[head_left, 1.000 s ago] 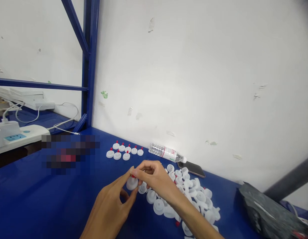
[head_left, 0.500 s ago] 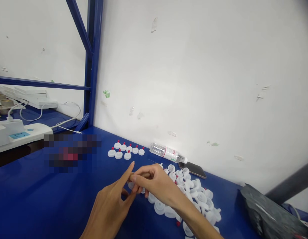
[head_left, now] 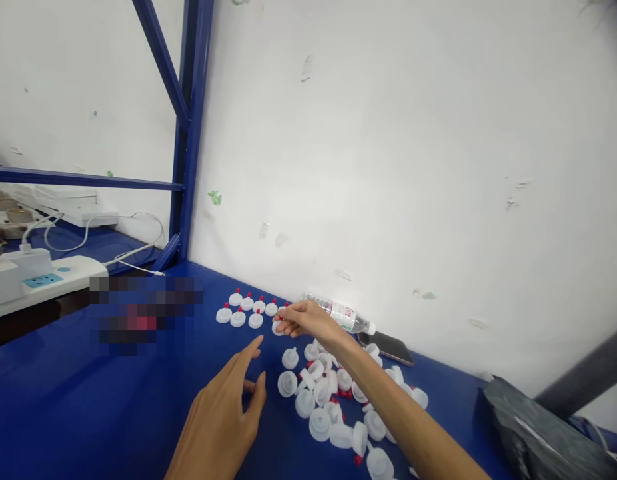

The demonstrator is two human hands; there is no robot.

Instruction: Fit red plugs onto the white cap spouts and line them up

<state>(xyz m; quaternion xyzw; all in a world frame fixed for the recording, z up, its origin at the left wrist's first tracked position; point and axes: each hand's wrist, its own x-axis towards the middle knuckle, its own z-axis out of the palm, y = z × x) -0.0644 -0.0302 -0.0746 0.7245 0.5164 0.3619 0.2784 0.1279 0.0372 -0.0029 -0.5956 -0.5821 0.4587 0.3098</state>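
My right hand [head_left: 308,321] reaches forward, its fingers pinched on a white cap [head_left: 277,327] with a red tip, mostly hidden by the fingertips. That cap is at the right end of the front row of similar caps, low over or touching the blue tabletop [head_left: 133,400]. Several white caps with red tips [head_left: 238,319] stand upright in two rows to its left. Nearer me, my left hand [head_left: 221,400] is open, thumb and fingers apart, holding nothing. Right of it lies a loose heap of white caps [head_left: 320,424], some with small red tips [head_left: 358,460] among them. My right forearm covers part of the heap.
A clear plastic bottle [head_left: 342,315] lies along the wall, with a phone [head_left: 388,348] beside it. A dark plastic bag [head_left: 528,427] rests at the right. On the left are a white power strip [head_left: 78,275], cables, a blurred patch and a blue metal post [head_left: 191,133].
My right hand has moved forward, away from my left hand, to the end of the front row with a cap. My left hand stayed low and its fingers now hold nothing.
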